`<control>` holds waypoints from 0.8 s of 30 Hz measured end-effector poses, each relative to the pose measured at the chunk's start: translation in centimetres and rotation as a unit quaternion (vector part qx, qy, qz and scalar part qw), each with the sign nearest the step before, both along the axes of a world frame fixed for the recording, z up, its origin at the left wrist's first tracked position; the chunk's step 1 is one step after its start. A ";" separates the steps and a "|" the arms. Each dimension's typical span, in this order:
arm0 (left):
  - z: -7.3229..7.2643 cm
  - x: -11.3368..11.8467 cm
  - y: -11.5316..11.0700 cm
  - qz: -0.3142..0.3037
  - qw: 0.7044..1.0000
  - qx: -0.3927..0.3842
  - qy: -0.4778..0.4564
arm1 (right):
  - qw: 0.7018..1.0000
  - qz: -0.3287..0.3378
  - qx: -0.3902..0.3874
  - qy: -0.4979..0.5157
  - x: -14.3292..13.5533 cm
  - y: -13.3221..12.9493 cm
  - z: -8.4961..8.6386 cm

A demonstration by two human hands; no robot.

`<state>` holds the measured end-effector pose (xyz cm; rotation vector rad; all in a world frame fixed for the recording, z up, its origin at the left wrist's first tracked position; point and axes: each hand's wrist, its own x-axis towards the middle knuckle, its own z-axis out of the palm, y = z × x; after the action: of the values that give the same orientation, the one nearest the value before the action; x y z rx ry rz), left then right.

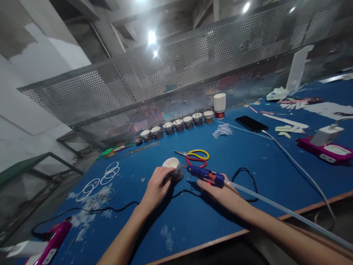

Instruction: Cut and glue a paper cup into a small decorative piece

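A left hand hides the seven o'clock side of a white-topped cup, while a blue glue gun screens fingers of the right hand. A clear glue stick exits frame at four o'clock; a magenta power strip is cropped at eight. Print on stacked cups, two o'clock, is illegibly small.

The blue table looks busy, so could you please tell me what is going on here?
A person is working with a hot glue gun, held in the right hand, its nozzle pointed at the side of a small whitish cup. The left hand holds that cup on the blue table. Scissors lie just beyond. Farther back, a row of similar small cups stands beside a stack of paper cups.
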<state>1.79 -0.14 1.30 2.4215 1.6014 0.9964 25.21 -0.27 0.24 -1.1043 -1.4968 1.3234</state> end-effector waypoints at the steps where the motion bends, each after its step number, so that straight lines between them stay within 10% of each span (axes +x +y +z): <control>1: -0.2 0.0 0.1 0.015 1.000 0.000 -0.016 | 1.000 0.005 0.001 0.004 -0.1 0.1 0.0; 10: -0.3 2.1 -0.8 0.135 0.974 -0.025 -0.180 | 0.996 0.008 0.054 0.071 -2.4 0.8 0.5; 24: 0.1 2.7 -2.2 0.116 0.969 -0.014 -0.216 | 0.995 0.040 0.058 0.065 -2.8 -0.2 -0.8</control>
<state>4.49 -2.31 1.38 1.8491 1.7346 1.4056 22.40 -0.50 -0.56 -0.8763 -1.5127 1.3198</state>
